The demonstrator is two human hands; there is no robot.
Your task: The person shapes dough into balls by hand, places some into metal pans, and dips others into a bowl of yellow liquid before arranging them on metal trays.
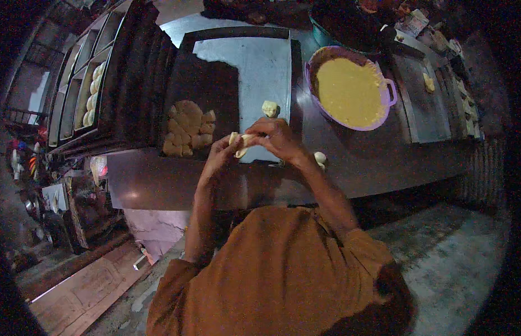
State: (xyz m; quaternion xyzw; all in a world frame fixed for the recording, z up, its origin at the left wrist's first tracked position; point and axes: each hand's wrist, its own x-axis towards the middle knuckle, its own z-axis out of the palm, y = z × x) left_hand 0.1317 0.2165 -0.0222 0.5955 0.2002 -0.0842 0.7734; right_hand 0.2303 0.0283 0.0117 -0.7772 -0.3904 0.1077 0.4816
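From my remote seat, I see the left hand (218,154) and right hand (277,139) apparently pinching a pale dough piece (241,150) between their fingertips, above the metal tray's (266,67) near end. A dough lump (269,106) sits just beyond the right hand.

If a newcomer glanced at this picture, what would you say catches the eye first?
Probably the purple tub of yellow paste, bright on the counter right of the tray. Next come the left hand and right hand, holding pale dough over the tray's near end. Then there are tan lumps heaped at the tray's near left.
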